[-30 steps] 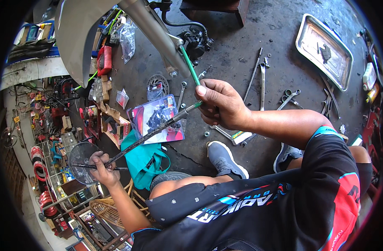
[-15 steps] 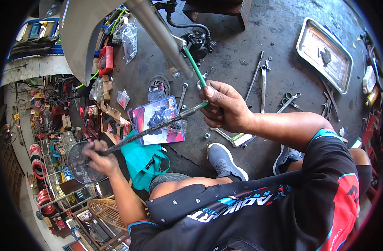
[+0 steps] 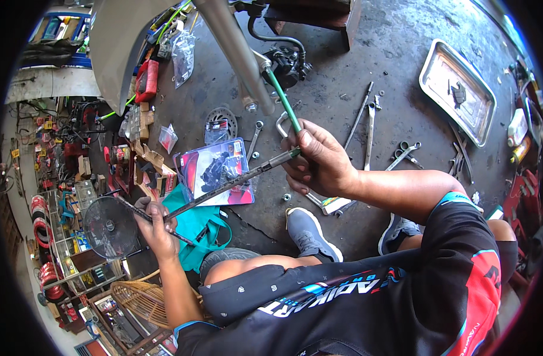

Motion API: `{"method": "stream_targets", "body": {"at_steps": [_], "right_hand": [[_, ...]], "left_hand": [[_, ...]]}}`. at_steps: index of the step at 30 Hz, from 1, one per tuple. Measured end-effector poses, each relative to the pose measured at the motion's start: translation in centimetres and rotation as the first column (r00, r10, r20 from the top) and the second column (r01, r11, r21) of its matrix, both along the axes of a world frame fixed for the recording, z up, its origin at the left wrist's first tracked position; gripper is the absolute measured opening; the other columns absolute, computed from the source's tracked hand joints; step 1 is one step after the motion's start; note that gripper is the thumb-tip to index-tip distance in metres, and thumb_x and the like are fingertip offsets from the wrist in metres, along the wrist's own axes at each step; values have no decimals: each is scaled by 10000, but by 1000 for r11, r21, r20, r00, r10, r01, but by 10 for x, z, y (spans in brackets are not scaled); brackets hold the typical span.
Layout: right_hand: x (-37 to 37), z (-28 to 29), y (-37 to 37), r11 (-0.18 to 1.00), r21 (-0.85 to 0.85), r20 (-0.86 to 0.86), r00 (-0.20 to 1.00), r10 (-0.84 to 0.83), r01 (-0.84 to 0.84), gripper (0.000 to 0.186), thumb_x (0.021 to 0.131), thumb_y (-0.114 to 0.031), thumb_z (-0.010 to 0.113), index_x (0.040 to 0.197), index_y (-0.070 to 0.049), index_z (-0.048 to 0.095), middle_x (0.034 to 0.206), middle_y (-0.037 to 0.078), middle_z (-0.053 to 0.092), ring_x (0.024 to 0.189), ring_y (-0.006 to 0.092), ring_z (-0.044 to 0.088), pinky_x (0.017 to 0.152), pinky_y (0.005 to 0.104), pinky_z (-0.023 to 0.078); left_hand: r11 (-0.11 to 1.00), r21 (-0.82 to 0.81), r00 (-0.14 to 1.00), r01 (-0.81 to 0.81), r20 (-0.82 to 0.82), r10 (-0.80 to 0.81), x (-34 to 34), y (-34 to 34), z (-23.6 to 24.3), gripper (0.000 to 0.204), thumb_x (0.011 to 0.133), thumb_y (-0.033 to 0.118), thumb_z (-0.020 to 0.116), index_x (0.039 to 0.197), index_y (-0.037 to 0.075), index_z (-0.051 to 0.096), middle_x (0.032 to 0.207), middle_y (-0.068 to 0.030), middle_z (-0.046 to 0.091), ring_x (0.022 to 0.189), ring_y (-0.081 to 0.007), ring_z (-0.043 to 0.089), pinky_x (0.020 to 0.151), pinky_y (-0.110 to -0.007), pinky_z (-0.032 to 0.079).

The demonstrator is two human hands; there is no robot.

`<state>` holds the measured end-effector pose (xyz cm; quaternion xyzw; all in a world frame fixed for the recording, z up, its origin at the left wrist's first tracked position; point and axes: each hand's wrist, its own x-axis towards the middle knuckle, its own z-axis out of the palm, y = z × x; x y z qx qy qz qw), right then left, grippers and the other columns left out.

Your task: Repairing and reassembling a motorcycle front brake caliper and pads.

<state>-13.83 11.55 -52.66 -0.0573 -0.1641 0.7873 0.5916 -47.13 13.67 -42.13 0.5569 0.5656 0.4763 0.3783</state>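
My right hand (image 3: 322,157) is closed around a green L-shaped hex key (image 3: 283,102). The key's far end meets the fitting beside a grey fork leg (image 3: 239,59), near a black brake caliper (image 3: 286,66); the bolt itself is hard to make out. By my right fingers, the socket of a long T-handle wrench (image 3: 227,188) meets the key's short end, and the fingers partly hide this joint. At lower left my left hand (image 3: 160,231) grips the wrench's crossbar, where it joins the shaft.
On the dark floor lie a brake disc (image 3: 228,117), a plastic-packed part (image 3: 215,169), several wrenches (image 3: 371,127) and a metal tray (image 3: 488,127). A teal bag (image 3: 215,228) lies under the wrench. Shelves and boxes crowd the left. My shoe (image 3: 310,231) is below my right hand.
My left hand, blurred before, has moved slightly right and down, and the crossbar now shows slanting through its grip. My right hand keeps its hold on the hex key. The whole view has shifted slightly.
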Motion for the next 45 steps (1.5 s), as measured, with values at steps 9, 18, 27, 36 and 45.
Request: {"method": "stream_targets", "body": {"at_steps": [9, 18, 27, 36, 45], "right_hand": [[-2, 4, 0, 993, 17, 133, 984, -119, 118, 306, 1028, -390, 427, 946, -97, 398, 782, 86, 441, 710, 176, 459, 663, 381, 437], [14, 20, 7, 989, 59, 512, 846, -147, 137, 275, 1036, -291, 458, 1037, -22, 509, 956, 57, 537, 925, 129, 501, 851, 289, 410], [33, 16, 11, 993, -24, 211, 971, 116, -114, 318, 1013, -281, 485, 1159, -1, 526, 925, 114, 595, 839, 209, 567, 805, 367, 443], [66, 63, 27, 879, -367, 614, 631, 475, -305, 425, 951, -259, 630, 1284, -30, 500, 724, 0, 494, 593, 96, 492, 597, 258, 419], [76, 96, 37, 823, -393, 384, 740, 553, -411, 734, 928, -283, 615, 1475, 48, 255, 714, 45, 493, 657, 146, 511, 714, 356, 451]], "left_hand": [[960, -166, 974, -226, -15, 226, 7, 0, -50, 158, 1016, 251, 499, 1124, 138, 471, 721, 37, 427, 474, -24, 313, 385, -183, 232], [219, -837, 847, 502, 527, 68, 117, -45, -244, 156, 1004, 300, 526, 980, 153, 481, 701, -10, 464, 503, -105, 398, 465, -269, 339], [628, -778, 978, -20, 116, 175, -16, -39, -297, 268, 968, 348, 557, 1155, 168, 491, 801, 23, 432, 537, -72, 407, 424, -232, 338], [919, -313, 848, -240, -528, 41, -84, -20, -334, 278, 959, 198, 513, 1133, -13, 560, 972, -280, 642, 942, -474, 601, 801, -504, 462], [963, 232, 414, -136, -870, 268, -27, 9, -256, 313, 915, 197, 590, 1184, 36, 571, 1114, -233, 602, 1069, -416, 554, 908, -478, 436]]}}
